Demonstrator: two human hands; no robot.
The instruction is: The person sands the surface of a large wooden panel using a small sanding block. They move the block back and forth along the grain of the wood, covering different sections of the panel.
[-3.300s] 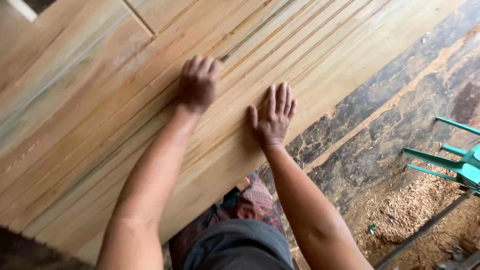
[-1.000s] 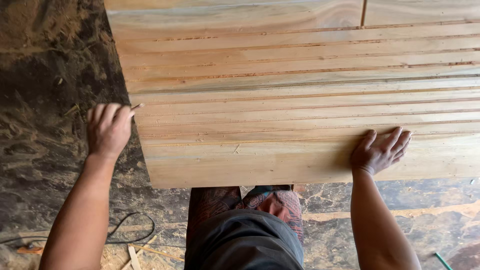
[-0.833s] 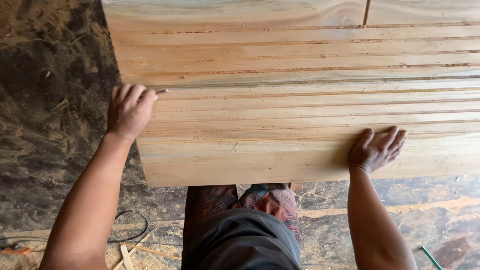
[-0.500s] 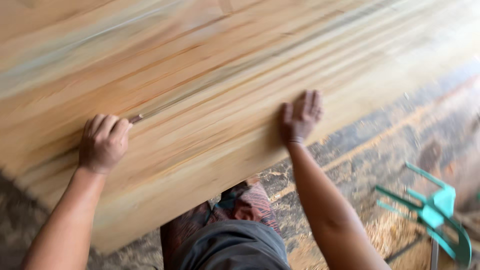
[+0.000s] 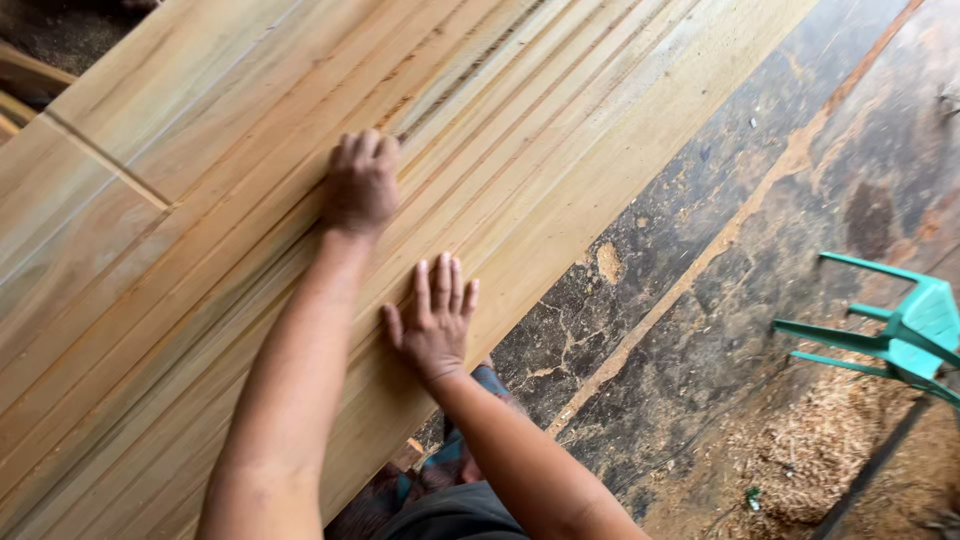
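we see a broad stack of pale, long wooden planks [image 5: 560, 150] laid side by side, running diagonally from the lower left to the upper right of the view and filling most of it. the left hand [image 5: 360, 185] rests further up on the planks with its fingers curled under, knuckles up, pressed against the wood; we cannot tell whether anything sits inside that curled fist. the right hand [image 5: 435, 320] lies flat and open on the wood nearer the body, fingers spread and pointing up along the grain, close to the near edge of the stack. the two hands are near each other, the left forearm crossing just beside the right hand. beyond the plank edge lies a dark, stained, cracked floor [image 5: 740, 280] with a pile of pale sawdust [image 5: 810, 460] at the lower right. a turquoise plastic chair [image 5: 900, 335] lies tipped on its side at the right edge, its legs pointing left.
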